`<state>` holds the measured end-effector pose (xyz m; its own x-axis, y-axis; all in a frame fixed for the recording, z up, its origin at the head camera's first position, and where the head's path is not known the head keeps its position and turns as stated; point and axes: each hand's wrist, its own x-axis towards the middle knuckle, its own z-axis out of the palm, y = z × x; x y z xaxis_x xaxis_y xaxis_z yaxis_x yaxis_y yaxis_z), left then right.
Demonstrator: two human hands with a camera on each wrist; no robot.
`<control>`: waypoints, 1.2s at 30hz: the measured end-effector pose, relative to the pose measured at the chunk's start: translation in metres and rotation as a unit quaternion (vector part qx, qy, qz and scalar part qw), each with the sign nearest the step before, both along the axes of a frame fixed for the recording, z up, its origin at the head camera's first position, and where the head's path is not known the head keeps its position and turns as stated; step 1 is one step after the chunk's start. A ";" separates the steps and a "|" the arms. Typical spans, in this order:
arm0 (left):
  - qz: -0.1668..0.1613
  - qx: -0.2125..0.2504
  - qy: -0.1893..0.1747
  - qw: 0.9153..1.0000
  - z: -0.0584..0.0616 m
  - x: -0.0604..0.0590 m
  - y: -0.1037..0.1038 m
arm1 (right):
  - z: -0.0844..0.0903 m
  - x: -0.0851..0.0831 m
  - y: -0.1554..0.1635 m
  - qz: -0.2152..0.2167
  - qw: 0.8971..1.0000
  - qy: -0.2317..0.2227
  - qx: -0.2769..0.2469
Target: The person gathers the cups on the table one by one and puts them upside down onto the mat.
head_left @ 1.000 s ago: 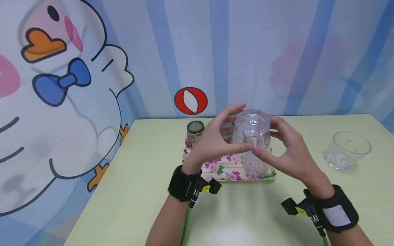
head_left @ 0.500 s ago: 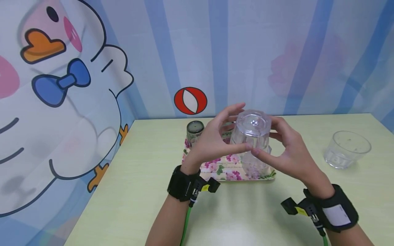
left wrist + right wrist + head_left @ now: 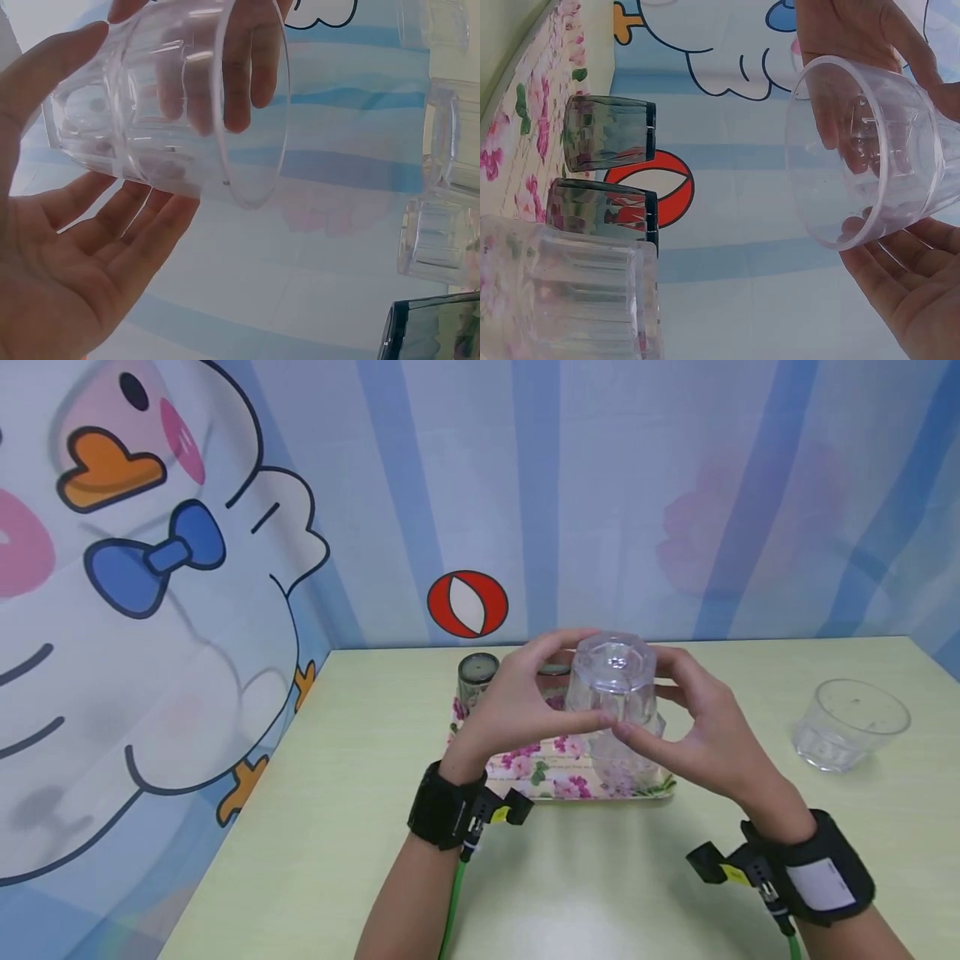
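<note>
Between my two hands is a clear cup, upside down with its faceted base uppermost. My left hand grips it from the left, thumb in front and fingers behind. From the right, my right hand holds the same cup, the two thumb tips almost meeting. Its wide rim is in the air, apart from the glasses below. Under it lies a flowered tray, bearing upside-down glasses: dark green ones and clear ones. The cup and left hand partly hide these in the head view.
Right of the tray, a clear glass stands upright on the pale table. Behind the table hangs a blue striped backdrop with cartoon figures. Green cables run from the wrist cameras along both forearms.
My left fingers behind the cup have come down a little. The cup has shifted very slightly and stays upside down above the tray, held by both hands.
</note>
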<state>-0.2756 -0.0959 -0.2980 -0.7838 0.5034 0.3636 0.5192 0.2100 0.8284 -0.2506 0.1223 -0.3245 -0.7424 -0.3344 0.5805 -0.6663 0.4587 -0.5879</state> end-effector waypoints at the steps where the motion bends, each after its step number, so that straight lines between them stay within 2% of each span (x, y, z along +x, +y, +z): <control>1: 0.000 0.002 0.001 1.000 0.000 0.000 0.000 | 0.001 0.000 0.001 0.003 1.000 -0.001 0.001; 5: 0.004 0.009 0.002 1.000 0.002 -0.001 0.000 | 0.004 0.000 0.003 0.023 1.000 0.004 -0.002; 8: 0.002 0.010 0.006 1.000 0.003 -0.001 -0.001 | 0.007 0.000 0.004 0.040 0.999 0.022 -0.026; 13: -0.009 0.004 0.041 0.999 0.007 0.001 -0.005 | 0.013 0.000 0.000 0.075 0.993 0.050 -0.074; 18: -0.019 -0.004 0.066 0.998 0.007 0.002 -0.016 | 0.016 -0.002 -0.006 0.106 0.991 0.046 -0.065; 31: 0.005 -0.047 0.043 0.998 -0.004 0.009 -0.059 | -0.004 -0.008 -0.042 0.098 0.991 0.011 -0.095; 36: 0.031 -0.062 0.014 0.998 -0.012 0.008 -0.072 | -0.011 -0.014 -0.055 0.103 0.991 -0.022 -0.086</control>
